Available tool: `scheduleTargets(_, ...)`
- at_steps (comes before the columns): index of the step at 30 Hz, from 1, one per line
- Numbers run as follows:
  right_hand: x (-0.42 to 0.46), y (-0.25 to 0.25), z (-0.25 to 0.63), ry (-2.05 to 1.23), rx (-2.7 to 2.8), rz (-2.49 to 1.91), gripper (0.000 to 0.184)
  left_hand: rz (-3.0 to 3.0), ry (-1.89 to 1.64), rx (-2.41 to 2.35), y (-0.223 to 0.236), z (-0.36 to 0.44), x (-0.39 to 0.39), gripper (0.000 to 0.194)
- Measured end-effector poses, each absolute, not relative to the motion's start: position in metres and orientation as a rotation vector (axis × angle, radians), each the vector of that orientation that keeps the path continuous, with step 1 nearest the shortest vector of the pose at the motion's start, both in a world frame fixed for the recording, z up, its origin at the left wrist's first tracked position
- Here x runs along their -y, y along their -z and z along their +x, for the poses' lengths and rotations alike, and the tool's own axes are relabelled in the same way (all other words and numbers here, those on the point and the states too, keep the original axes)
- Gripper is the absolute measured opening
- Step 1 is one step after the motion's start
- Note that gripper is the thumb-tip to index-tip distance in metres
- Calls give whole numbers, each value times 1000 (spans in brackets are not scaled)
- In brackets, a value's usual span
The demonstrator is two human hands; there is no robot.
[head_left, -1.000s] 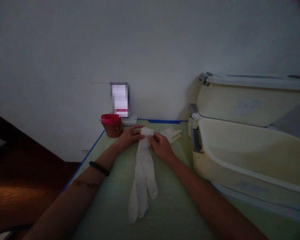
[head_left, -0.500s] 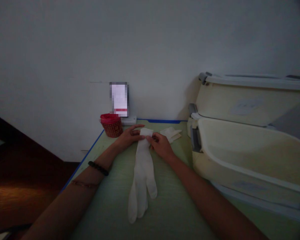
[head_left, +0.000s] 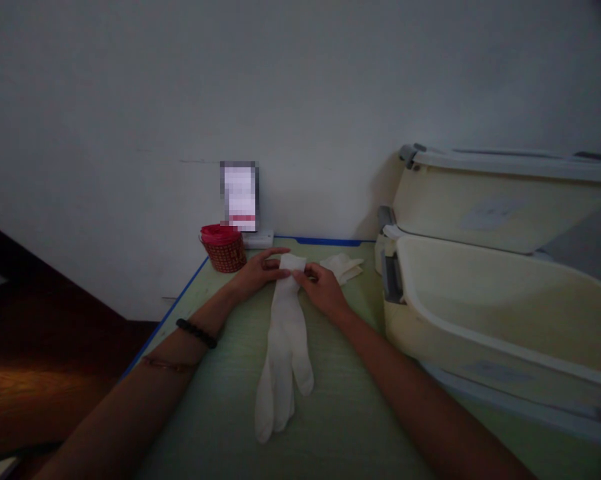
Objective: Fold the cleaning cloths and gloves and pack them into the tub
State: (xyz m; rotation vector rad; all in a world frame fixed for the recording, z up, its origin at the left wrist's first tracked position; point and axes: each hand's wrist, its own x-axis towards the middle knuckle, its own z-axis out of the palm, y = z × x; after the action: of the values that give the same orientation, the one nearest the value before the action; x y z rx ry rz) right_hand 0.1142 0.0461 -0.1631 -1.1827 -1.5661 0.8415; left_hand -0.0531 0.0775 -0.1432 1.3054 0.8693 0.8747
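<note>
A white glove (head_left: 285, 333) lies along the green tabletop with its fingers toward me and its cuff at the far end. My left hand (head_left: 259, 272) pinches the left edge of the cuff, thumb on top and forefinger stretched past it. On the other side, my right hand (head_left: 323, 288) is closed on the cuff's right edge between thumb and fingers. The cuff end looks folded over between the two hands. A second white glove (head_left: 344, 267) lies just beyond my right hand, which partly hides it.
At the right stands a large cream bin (head_left: 480, 307) with its lid (head_left: 485, 203) raised. A red woven basket (head_left: 224, 250) sits at the back left, beside a blurred upright screen (head_left: 240, 199) on a white base. Behind the green table (head_left: 340, 400) rises a wall.
Both hands keep their hold on the cuff and have hardly moved. The whole view has shifted very slightly.
</note>
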Motion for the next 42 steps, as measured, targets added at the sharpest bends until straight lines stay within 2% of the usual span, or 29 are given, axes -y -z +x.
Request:
scheduleTargets(16,-45,162,114,-837,1555,-1139,14,1303,-881,-872,146,-54,-79,63)
scheduleTargets(29,-44,160,115,-863,1534,-1124,18,1293,-865,-862,145,-55,-79,65)
scheduleTargets(36,-41,158,114,-881,1504,-1119,29,1279,-874,-877,147,-53,-80,67)
scheduleTargets(42,-41,159,115,-871,1467,-1129,28,1283,-881,-882,145,-53,-78,52)
